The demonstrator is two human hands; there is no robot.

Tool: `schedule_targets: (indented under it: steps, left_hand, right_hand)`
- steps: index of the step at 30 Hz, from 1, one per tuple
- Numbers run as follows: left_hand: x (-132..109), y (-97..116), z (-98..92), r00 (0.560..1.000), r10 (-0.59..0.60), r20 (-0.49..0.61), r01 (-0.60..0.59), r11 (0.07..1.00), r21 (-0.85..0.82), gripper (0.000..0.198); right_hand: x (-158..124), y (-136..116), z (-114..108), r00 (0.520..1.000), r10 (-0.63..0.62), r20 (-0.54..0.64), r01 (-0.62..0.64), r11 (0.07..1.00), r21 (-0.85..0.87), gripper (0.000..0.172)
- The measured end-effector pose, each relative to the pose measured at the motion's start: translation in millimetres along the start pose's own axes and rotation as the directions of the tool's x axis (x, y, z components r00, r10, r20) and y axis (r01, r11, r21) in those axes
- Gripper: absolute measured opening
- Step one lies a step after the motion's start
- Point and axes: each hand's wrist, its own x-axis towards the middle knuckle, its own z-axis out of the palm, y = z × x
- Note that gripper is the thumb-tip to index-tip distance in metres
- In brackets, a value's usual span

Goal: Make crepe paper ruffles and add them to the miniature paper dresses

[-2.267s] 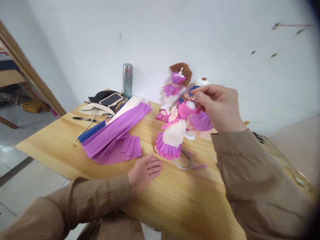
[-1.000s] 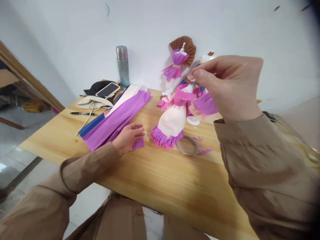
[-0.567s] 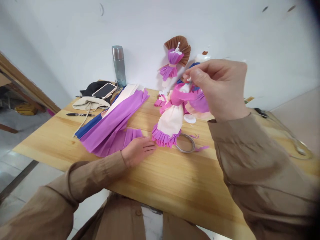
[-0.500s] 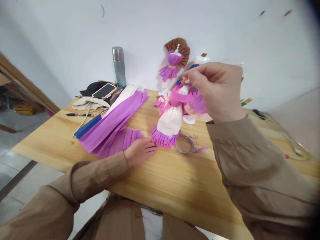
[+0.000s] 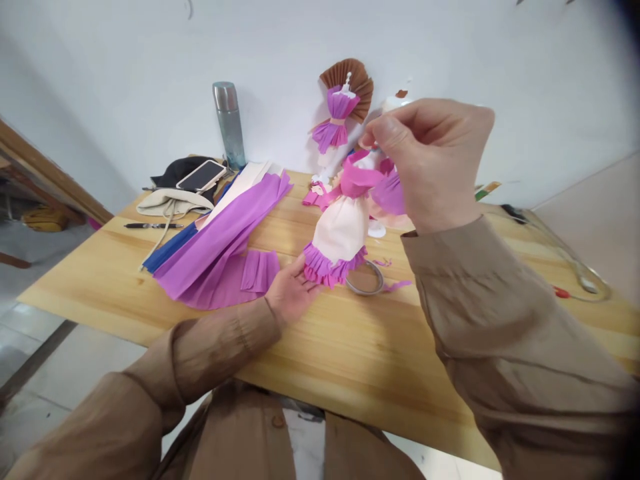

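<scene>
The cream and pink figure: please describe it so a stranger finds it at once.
Above the pale wooden table is the bare right hand. It holds the figure with cream skirt and pink top. Unlike the purple figure before the brown pleated fan, it ends in a ruffled purple and pink hem.

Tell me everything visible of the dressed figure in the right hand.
The dressed figure has a wide pink top, puffed cream skirt and ruffled purple-and-pink hem, looking like crepe paper. It tilts over the table, pinched near its top by the right hand. The left hand lies open at the hem; contact is unclear.
</scene>
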Motion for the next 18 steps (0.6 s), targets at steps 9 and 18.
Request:
schedule_targets:
  steps: [9, 18]
  left_hand:
    - [-7.0, 9.9, -3.9, 0.941, 0.12, 0.317, -0.075, 0.986, -0.15, 0.046]
    - [-58.6, 5.5, 5.7, 0.947, 0.25, 0.201, -0.259, 0.966, 0.019, 0.02]
  right_hand:
    - [13.2, 26.9, -1.0, 0.971, 0.153, -0.184, -0.111, 0.969, 0.219, 0.023]
    - [-0.8, 93.4, -7.4, 0.825, 0.54, -0.166, -0.436, 0.796, 0.42, 0.025]
